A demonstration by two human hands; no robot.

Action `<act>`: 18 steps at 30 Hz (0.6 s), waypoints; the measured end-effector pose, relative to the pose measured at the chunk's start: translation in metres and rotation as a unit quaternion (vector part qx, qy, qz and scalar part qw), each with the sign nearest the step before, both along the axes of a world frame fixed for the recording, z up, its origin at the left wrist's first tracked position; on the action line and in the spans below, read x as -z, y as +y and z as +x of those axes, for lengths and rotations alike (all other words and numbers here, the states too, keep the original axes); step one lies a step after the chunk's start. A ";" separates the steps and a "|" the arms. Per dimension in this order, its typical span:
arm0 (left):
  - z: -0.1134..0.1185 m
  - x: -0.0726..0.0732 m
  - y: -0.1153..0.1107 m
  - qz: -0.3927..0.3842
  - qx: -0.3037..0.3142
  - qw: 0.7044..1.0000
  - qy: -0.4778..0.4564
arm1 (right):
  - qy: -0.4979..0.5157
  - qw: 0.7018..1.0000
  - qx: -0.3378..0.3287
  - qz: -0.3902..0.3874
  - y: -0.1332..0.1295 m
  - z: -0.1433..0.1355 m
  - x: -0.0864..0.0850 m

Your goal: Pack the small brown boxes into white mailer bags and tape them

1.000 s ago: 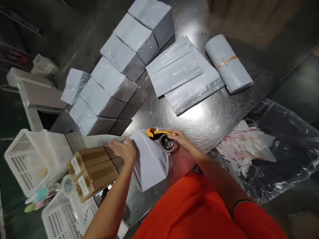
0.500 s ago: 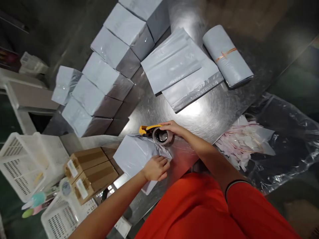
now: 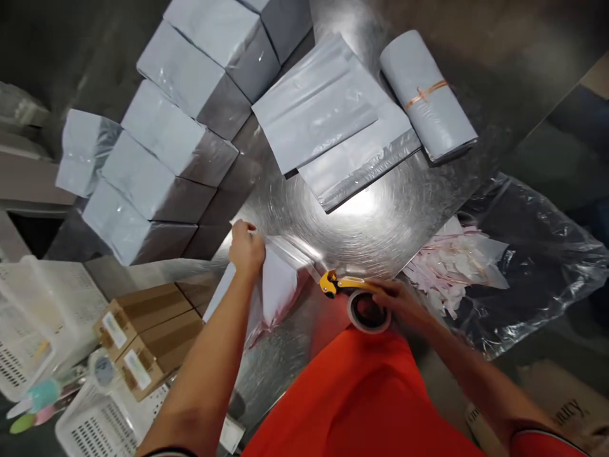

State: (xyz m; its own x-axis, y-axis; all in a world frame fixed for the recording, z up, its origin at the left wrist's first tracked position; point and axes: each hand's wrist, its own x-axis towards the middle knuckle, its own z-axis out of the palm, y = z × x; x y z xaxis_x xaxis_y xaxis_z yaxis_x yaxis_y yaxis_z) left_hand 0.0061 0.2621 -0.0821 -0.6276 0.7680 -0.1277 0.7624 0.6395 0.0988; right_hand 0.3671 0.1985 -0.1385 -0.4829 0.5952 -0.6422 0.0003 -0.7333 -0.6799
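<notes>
A white plastic-wrapped package [image 3: 280, 285] lies on the metal table near its front edge. My left hand [image 3: 246, 249] is closed at the package's far left corner; what its fingers pinch is too small to make out. In my right hand [image 3: 390, 298] is the handle of a yellow tape dispenser [image 3: 349, 283], with a roll of tape [image 3: 370, 312] below the handle. A clear strip of tape [image 3: 299, 254] stretches from the dispenser's head across the package toward my left hand.
Stacked wrapped boxes [image 3: 162, 146] stand at the left. Flat grey bags [image 3: 328, 114] and a tied roll of bags [image 3: 428, 95] lie behind. Brown cartons [image 3: 152, 324] and white baskets [image 3: 104, 412] are front left; pinkish slips [image 3: 459, 263] lie on clear plastic at right.
The dispenser has moved right and toward my body, with tape now drawn out. My left hand has moved to the package's far left corner, and the package has turned.
</notes>
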 end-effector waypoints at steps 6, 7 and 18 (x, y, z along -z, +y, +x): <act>-0.014 -0.004 0.011 -0.041 -0.151 0.986 0.065 | -0.004 1.000 0.029 0.004 -0.052 -0.016 0.006; -0.011 -0.003 0.008 -0.039 -0.153 0.985 0.073 | 0.001 1.000 0.019 0.009 -0.055 -0.022 0.010; -0.003 -0.004 0.001 -0.036 -0.139 0.985 0.092 | 0.127 0.986 -0.099 0.051 0.016 -0.090 0.032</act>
State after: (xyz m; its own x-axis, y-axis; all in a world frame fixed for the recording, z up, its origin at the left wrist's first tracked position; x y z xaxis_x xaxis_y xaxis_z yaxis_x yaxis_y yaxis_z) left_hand 0.0034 0.2636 -0.0786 -0.8305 0.5556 -0.0395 0.5569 0.8269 -0.0781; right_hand 0.2767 0.2140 -0.1708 -0.7339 0.5281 -0.4273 -0.0434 -0.6641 -0.7464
